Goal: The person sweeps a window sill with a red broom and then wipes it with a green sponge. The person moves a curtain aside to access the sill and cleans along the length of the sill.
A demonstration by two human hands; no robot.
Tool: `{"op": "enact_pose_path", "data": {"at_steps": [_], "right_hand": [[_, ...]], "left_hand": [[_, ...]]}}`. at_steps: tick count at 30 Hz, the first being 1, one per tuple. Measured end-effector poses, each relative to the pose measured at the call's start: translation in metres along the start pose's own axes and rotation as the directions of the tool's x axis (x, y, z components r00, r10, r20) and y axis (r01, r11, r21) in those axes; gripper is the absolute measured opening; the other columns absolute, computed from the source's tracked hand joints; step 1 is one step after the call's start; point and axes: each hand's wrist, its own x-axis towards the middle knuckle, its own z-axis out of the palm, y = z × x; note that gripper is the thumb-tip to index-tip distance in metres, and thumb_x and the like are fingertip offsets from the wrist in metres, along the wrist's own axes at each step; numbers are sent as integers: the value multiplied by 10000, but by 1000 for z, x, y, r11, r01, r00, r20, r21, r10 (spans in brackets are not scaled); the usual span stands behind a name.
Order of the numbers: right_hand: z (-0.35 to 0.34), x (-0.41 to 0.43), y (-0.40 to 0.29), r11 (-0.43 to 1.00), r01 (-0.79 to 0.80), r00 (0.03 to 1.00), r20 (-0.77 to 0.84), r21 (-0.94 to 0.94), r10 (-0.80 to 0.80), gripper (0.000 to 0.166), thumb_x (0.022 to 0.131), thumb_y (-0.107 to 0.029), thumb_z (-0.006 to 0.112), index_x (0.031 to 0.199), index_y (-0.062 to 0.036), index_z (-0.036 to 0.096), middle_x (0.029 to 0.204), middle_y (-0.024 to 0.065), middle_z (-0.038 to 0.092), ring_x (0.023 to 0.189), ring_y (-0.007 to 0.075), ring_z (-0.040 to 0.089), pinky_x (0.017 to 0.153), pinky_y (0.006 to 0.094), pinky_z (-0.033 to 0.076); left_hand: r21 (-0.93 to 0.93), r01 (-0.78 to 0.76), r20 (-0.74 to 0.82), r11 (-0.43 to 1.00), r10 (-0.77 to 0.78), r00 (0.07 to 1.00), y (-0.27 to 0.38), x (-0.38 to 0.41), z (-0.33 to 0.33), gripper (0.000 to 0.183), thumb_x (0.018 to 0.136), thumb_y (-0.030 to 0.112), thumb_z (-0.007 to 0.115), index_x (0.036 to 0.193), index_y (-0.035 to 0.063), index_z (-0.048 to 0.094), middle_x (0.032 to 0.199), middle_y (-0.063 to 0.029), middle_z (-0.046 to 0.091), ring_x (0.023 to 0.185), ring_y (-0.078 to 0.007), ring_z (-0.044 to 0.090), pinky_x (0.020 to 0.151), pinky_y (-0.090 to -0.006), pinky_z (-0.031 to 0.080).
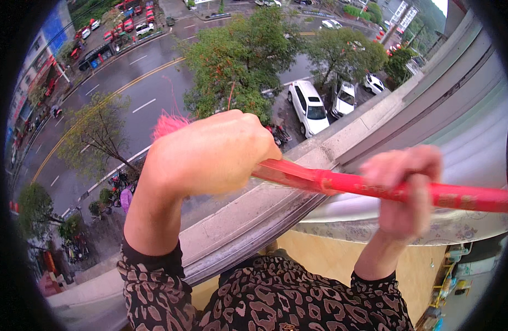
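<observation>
A red broom (349,182) runs across the middle of the view, out over the window sill (307,159). Closed around its head end is my left hand (220,155), held above the street outside. Pink bristles (170,124) show behind that wrist, and a few loose strands stick up past the knuckles; most of the head is covered by the hand. Farther right, my right hand (404,186) wraps the red handle and looks blurred. Gold writing marks the handle, whose far end reaches the right rim of the view.
The metal window track (258,244) runs along the sill before my body. A pale curtain (452,231) hangs at the right. Far below, outside, lie a wet road (154,91), trees (241,62) and a parked white car (307,107). Shelving (444,285) stands indoors, lower right.
</observation>
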Motion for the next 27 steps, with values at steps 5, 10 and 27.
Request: {"op": "enact_pose_path", "data": {"at_steps": [5,10,27], "right_hand": [[-38,-8,-50,952,51,998,-58,300,-36,192,996,-210,353,952,-36,420,558,-6,388,443,123,402,499,308,437],[-51,-14,-79,981,143,982,-146,129,-123,224,1006,-255,321,863,-84,344,517,-20,335,361,81,279,343,202,311],[-71,-28,-34,976,176,983,70,-125,-169,213,941,-167,504,787,-57,405,459,-23,382,319,82,344,323,225,337]], "left_hand": [[72,-40,87,997,34,996,-15,15,-7,99,609,-2,557,689,-5,617,651,-211,580,694,-379,597,601,-415,475],[96,-188,119,977,176,977,-13,44,-17,81,611,8,565,674,-3,614,645,-199,584,679,-366,603,593,-415,474],[4,-60,-183,998,60,981,-24,92,119,266,744,14,513,1000,19,588,904,-168,591,836,-362,608,710,-433,498]]}}
